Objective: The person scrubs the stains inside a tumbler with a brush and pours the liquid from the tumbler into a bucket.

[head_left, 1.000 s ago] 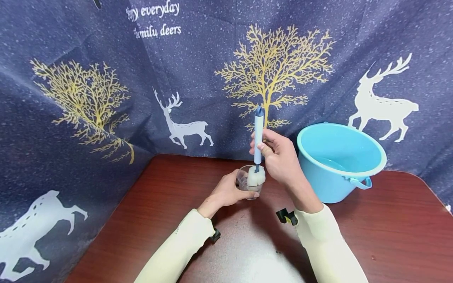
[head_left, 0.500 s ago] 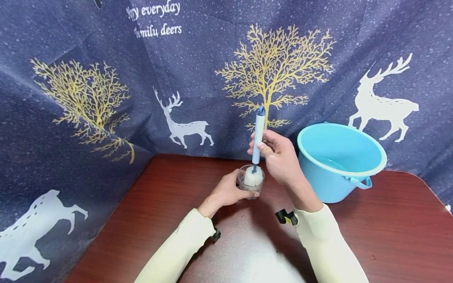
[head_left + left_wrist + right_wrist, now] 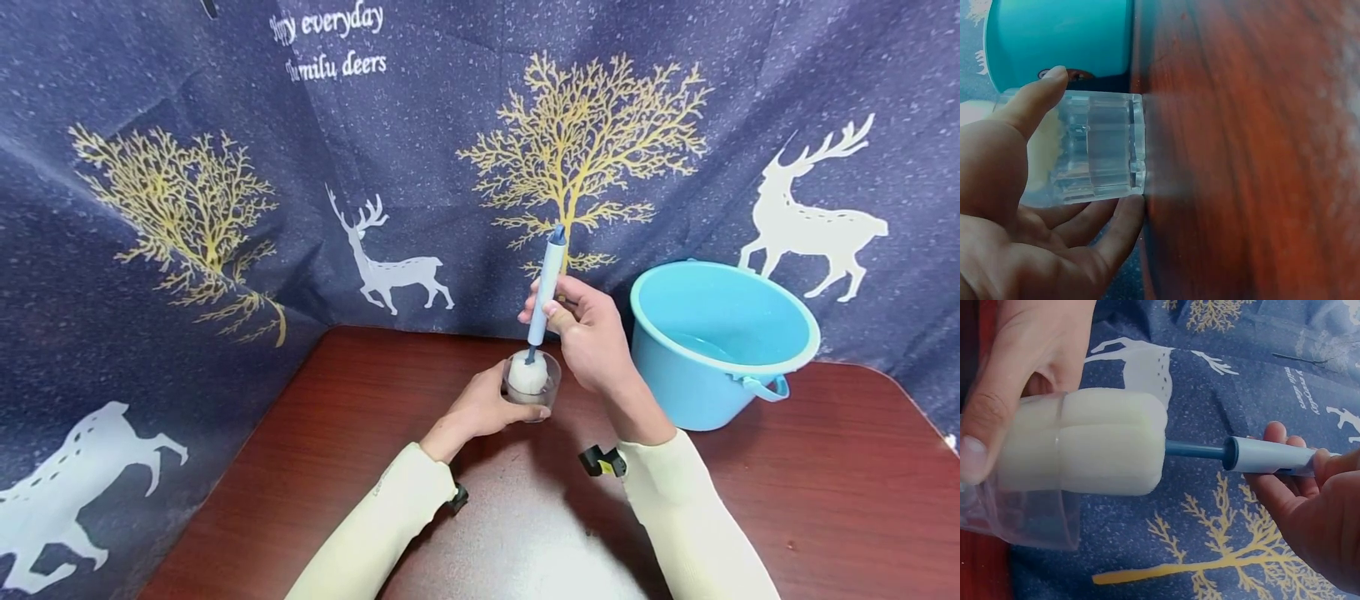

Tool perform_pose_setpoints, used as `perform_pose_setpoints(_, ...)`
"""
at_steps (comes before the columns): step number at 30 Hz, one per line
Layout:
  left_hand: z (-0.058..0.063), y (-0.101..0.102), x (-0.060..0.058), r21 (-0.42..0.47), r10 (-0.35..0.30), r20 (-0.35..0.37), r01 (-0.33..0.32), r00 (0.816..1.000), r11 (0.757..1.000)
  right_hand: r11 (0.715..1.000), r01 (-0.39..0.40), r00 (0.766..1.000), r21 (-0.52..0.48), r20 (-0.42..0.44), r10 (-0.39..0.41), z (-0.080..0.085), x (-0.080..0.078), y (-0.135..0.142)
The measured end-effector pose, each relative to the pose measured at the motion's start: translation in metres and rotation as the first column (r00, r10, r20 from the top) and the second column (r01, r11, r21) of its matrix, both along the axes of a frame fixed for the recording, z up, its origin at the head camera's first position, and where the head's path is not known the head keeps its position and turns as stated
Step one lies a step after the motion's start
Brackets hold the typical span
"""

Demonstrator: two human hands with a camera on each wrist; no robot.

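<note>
My left hand [image 3: 483, 402] grips a clear cup [image 3: 1107, 147] from its left side, thumb across the near face. In the left wrist view the cup's base is at the wooden tabletop. My right hand [image 3: 592, 337] pinches the light blue handle of a sponge cup brush [image 3: 1272, 456] between thumb and fingers. The brush's white sponge head [image 3: 1110, 440] is partly inside the cup, its upper end sticking out of the mouth. It lies against the left side of the cup, and the handle leans to the right at its top. The sponge's lower end shows blurred through the cup wall.
A light blue bucket [image 3: 675, 392] with a handle stands on the table to the right of my right hand. The reddish-brown wooden table [image 3: 315, 467] ends at a dark blue curtain [image 3: 420, 167] printed with deer and trees.
The sponge head has shifted from the right side of the cup to the left and sits slightly lower. The brush handle has tilted, its top moving right. My left hand keeps the cup in place.
</note>
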State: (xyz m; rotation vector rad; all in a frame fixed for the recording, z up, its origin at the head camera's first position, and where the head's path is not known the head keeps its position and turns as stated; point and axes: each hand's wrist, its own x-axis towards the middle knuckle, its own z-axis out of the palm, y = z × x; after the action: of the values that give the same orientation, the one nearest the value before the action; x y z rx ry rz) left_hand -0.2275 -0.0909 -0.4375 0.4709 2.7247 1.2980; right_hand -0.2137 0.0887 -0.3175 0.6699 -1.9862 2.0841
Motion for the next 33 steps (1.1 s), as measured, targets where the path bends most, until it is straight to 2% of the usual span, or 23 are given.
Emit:
perform_pose_setpoints(12,0.002,-0.001,0.002,0.021,-0.013,0.012,0.013,1.000,1.000,0.994,0.053,0.997,-0.097,-0.050,-0.058,-0.009,-0.005,-0.007)
perform_pose_setpoints(21,0.000,-0.001,0.001,0.004,-0.016,-0.007,0.016,1.000,1.000,0.965,0.066,0.994,-0.254,-0.066,-0.085,-0.018,-0.014,-0.009)
perform_pose_setpoints(29,-0.001,-0.001,0.001,-0.006,-0.020,-0.007,0.020,1.000,1.000,0.975,0.034,0.981,-0.220,-0.178,-0.075,-0.024,-0.020,-0.006)
perform_pose_setpoints(33,-0.001,-0.001,0.000,-0.015,-0.021,-0.017,0.021,1.000,1.000,0.981,0.034,0.976,-0.190,-0.206,-0.074,-0.025,-0.022,-0.004)
